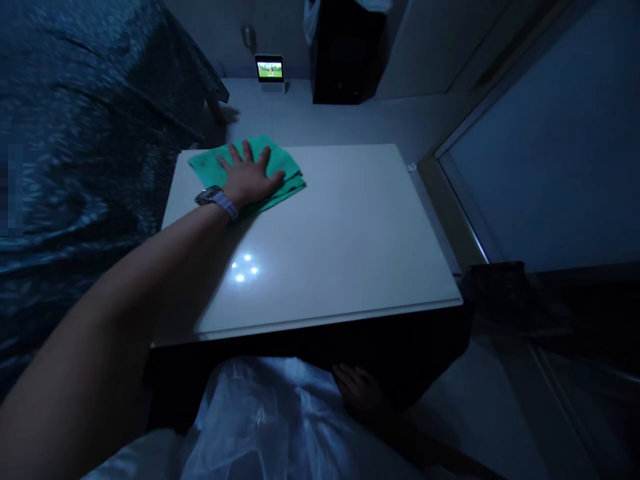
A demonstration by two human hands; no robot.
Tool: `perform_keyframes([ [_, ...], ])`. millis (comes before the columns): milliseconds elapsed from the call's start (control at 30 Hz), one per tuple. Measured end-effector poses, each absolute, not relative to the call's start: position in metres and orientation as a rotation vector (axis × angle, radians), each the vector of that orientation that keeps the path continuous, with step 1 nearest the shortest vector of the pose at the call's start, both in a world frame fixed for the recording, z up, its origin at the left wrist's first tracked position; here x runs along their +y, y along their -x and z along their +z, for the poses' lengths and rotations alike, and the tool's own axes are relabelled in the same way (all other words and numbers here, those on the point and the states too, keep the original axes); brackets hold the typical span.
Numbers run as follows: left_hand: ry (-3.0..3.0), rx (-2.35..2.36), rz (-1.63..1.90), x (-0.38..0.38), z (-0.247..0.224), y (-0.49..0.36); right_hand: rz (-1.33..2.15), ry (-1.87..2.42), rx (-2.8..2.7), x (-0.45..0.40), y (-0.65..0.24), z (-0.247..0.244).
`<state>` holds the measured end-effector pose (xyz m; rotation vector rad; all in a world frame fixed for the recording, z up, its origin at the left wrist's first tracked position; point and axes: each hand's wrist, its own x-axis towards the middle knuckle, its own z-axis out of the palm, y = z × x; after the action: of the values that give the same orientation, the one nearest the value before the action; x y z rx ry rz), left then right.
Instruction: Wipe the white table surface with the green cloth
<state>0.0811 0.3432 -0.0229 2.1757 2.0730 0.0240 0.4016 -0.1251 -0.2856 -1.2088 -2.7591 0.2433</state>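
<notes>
My left hand [249, 177] lies flat with spread fingers on a green cloth [283, 160]. Under the cloth is the far left corner area of a glossy white tabletop [340, 233], and part of the cloth is hidden by the hand. A watch with a pale strap [220, 200] is on the left wrist. Low in the view, in shadow, my right hand [359, 389] rests against the front of my white shirt [280, 420], below the tabletop's near edge. Its fingers look loosely stretched, and nothing shows in them.
Dark patterned fabric [90, 133] covers something along the left side. Beyond the tabletop, a small lit screen [271, 70] and a black box-shaped object [345, 57] stand by the wall. A framed pale panel [545, 160] is at the right. The room is dim.
</notes>
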Motion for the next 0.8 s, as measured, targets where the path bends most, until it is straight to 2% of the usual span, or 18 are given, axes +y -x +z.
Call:
perform_keyframes([
  [133,-2.353,1.800,-0.032,0.306,-0.021,-0.177,0.243,1.211,-2.758,-0.124,-0.402,-0.285],
  [300,-2.666,1.066,-0.005,0.229,-0.025,-0.308,0.292,1.267,-2.761,-0.121,-0.399,-0.284],
  [400,-2.741,0.804,0.016,0.195,-0.027,-0.349,0.316,1.280,-2.759,-0.120,-0.396,-0.285],
  [633,-2.753,0.707,0.015,0.210,-0.029,-0.325,0.197,1.266,-2.653,-0.126,-0.401,-0.285],
  [800,-2.684,1.076,0.014,0.281,-0.033,-0.247,0.234,1.255,-2.686,-0.127,-0.404,-0.282],
])
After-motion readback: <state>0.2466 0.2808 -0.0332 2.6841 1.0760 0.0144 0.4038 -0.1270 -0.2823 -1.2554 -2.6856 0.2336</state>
